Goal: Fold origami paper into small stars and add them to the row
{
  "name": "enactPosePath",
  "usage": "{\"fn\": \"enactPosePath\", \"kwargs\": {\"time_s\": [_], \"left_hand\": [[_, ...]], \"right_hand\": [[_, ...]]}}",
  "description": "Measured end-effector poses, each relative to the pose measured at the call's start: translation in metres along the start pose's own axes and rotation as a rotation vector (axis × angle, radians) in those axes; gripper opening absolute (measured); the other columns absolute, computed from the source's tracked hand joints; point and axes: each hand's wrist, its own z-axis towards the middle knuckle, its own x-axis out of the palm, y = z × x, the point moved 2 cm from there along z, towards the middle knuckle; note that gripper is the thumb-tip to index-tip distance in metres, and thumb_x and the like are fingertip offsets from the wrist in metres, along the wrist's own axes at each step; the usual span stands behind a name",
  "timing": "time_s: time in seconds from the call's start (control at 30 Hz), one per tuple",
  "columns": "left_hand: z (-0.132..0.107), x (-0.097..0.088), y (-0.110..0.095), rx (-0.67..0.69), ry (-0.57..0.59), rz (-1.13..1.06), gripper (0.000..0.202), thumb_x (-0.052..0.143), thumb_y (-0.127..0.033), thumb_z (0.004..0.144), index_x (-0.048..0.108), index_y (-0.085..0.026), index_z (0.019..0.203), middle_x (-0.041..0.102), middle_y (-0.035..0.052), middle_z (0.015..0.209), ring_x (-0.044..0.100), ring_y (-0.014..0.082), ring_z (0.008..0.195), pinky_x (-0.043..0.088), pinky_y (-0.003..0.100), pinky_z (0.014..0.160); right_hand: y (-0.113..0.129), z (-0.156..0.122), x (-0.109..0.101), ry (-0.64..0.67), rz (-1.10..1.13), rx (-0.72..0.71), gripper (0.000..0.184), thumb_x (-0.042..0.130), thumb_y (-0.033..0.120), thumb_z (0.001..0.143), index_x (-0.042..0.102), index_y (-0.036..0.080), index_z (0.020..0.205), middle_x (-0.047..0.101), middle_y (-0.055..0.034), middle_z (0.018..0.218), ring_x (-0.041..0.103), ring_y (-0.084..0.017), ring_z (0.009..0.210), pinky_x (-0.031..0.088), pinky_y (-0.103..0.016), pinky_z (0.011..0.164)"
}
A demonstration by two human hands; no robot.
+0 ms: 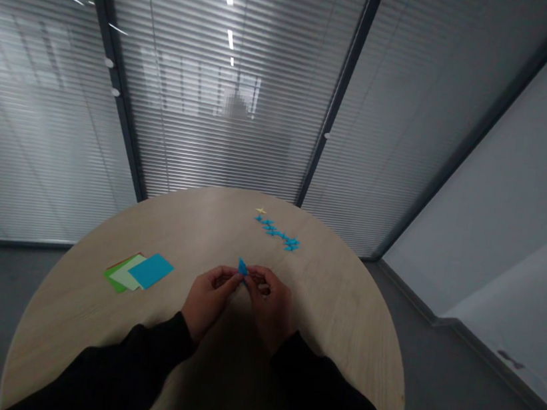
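Note:
Over the middle of a round wooden table (340,308), my left hand (208,300) and my right hand (268,302) meet with fingers pinched together. Between their fingertips they hold a small folded piece of blue paper (242,267), which sticks up as a point. Both arms wear black sleeves. Further back on the table lies a row of several small blue folded paper shapes (280,234), with one yellow folded shape (261,211) at its far end.
A small stack of coloured paper sheets (141,271), blue on top of pale green and green, lies left of my hands. Glass walls with closed blinds (238,93) stand behind the table. Grey floor surrounds it.

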Motion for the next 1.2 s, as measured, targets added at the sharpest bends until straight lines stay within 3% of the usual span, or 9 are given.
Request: {"fn": "enactPosePath", "kwargs": {"time_s": [0.17, 0.33, 0.67, 0.97, 1.2], "left_hand": [[0.002, -0.002, 0.005, 0.028, -0.039, 0.067, 0.031, 0.078, -0.047, 0.072, 0.074, -0.018, 0.082, 0.076, 0.0064, 0.079, 0.067, 0.0212, 0.074, 0.049, 0.032, 0.071], [0.002, -0.002, 0.004, 0.059, -0.033, 0.103, 0.028, 0.075, -0.044, 0.076, 0.075, -0.018, 0.086, 0.076, 0.0068, 0.083, 0.067, 0.0214, 0.077, 0.050, 0.032, 0.074], [0.003, -0.002, 0.004, 0.071, 0.003, 0.101, 0.030, 0.073, -0.046, 0.077, 0.077, -0.017, 0.086, 0.073, 0.0050, 0.077, 0.063, 0.0197, 0.074, 0.048, 0.032, 0.073], [0.003, -0.005, 0.007, 0.070, -0.005, 0.047, 0.025, 0.076, -0.041, 0.075, 0.077, -0.019, 0.086, 0.076, 0.0057, 0.083, 0.067, 0.0206, 0.080, 0.051, 0.032, 0.078], [0.003, -0.006, 0.005, 0.081, -0.023, 0.131, 0.026, 0.072, -0.043, 0.078, 0.076, -0.019, 0.087, 0.077, 0.0056, 0.083, 0.066, 0.0207, 0.074, 0.050, 0.032, 0.072]], "right_hand": [[0.001, -0.001, -0.001, -0.018, -0.035, -0.037, 0.017, 0.066, 0.036, 0.089, 0.074, 0.022, 0.096, 0.075, -0.0063, 0.090, 0.069, -0.021, 0.078, 0.053, -0.032, 0.067], [0.005, -0.001, -0.003, -0.030, -0.029, -0.099, 0.017, 0.063, 0.034, 0.091, 0.075, 0.024, 0.097, 0.074, -0.0063, 0.093, 0.069, -0.021, 0.080, 0.055, -0.034, 0.073], [0.003, 0.002, -0.005, -0.034, 0.010, -0.033, 0.015, 0.066, 0.035, 0.086, 0.070, 0.022, 0.088, 0.073, -0.0055, 0.084, 0.069, -0.021, 0.074, 0.054, -0.032, 0.069], [0.010, 0.002, -0.006, 0.013, -0.102, -0.222, 0.012, 0.063, 0.024, 0.086, 0.074, 0.024, 0.090, 0.072, -0.0048, 0.086, 0.065, -0.019, 0.073, 0.052, -0.032, 0.071], [0.008, 0.003, -0.007, 0.051, -0.027, -0.164, 0.013, 0.066, 0.032, 0.089, 0.076, 0.024, 0.091, 0.073, -0.0056, 0.093, 0.068, -0.020, 0.081, 0.054, -0.032, 0.071]]}}
